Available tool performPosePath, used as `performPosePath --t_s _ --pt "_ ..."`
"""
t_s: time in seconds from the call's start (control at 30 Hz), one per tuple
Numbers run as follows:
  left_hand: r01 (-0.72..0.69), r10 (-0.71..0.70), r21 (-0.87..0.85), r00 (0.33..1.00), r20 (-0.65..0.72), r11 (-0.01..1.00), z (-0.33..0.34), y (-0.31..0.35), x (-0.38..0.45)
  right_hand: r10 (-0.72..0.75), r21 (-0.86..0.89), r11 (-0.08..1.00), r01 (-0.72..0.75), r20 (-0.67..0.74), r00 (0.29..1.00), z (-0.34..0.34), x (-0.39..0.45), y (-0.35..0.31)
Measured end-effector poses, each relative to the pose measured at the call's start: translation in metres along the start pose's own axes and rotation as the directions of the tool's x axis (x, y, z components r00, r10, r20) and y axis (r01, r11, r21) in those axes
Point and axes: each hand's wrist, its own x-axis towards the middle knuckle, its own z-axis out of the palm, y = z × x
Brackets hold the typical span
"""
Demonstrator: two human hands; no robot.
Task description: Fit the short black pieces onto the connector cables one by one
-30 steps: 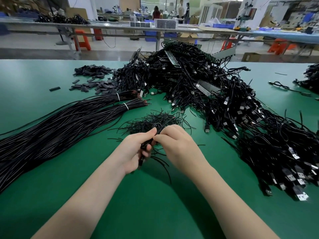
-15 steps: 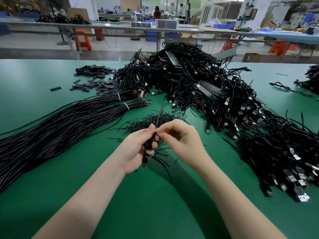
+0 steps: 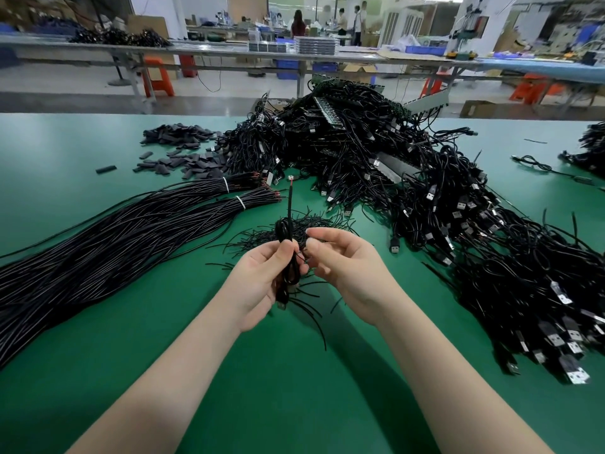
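I see my two forearms come in from the bottom of the frame and meet over the green bench point(image 3: 98, 371) near the center. My left hand point(image 3: 262, 283) has its fingers curled around a coiled connector cable point(image 3: 288, 257); the thumb presses on the coil from the front. One end of this cable stands up above the hand, and its tip point(image 3: 290, 182) shows a little red. The lower end hangs under the palm, and I cannot tell what kind of plug is there. My right hand point(image 3: 343, 267) is just beside the left one, with thumb and first finger brought together near the coil. I cannot tell if they pinch a short black piece or only touch each other.

Just behind the hands lies a small heap of thin short black pieces point(image 3: 314, 224). At the left of the frame, two long tied bundles of black wire point(image 3: 114, 237) stretch over the bench, each with a white tie. At the right, a big pile of finished cables point(image 3: 491, 257) with plugs spreads from the center to the lower right edge. In the upper left, flat dark sleeves point(image 3: 183, 152) are scattered on the bench.
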Motion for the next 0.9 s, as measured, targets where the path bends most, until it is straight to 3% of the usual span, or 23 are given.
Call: performPosePath --t_s 0.1,0.17,0.43,0.7,0.9 --pt "-0.098 0.104 0.108 0.993 -0.051 0.989 0.003 -0.002 0.002 0.067 -0.214 0.973 -0.082 -0.073 0.995 -0.003 -0.001 -0.003" --pt "-0.145 0.155 0.153 0.986 -0.054 0.978 0.005 -0.003 0.001 0.08 -0.249 0.964 -0.091 -0.054 0.995 -0.002 -0.002 -0.003" --pt "-0.231 0.263 0.286 0.962 -0.078 0.93 0.005 -0.012 0.001 0.082 -0.229 0.969 -0.091 -0.049 0.995 -0.005 -0.003 -0.007" --pt "-0.244 0.29 0.282 0.947 -0.137 0.928 0.004 -0.016 0.003 0.049 -0.192 0.979 -0.063 -0.077 0.996 -0.001 -0.003 -0.004" --pt "-0.237 0.283 0.243 0.942 -0.178 0.941 0.003 -0.016 0.005 0.055 -0.128 0.99 -0.054 0.004 0.998 -0.001 -0.002 -0.002"
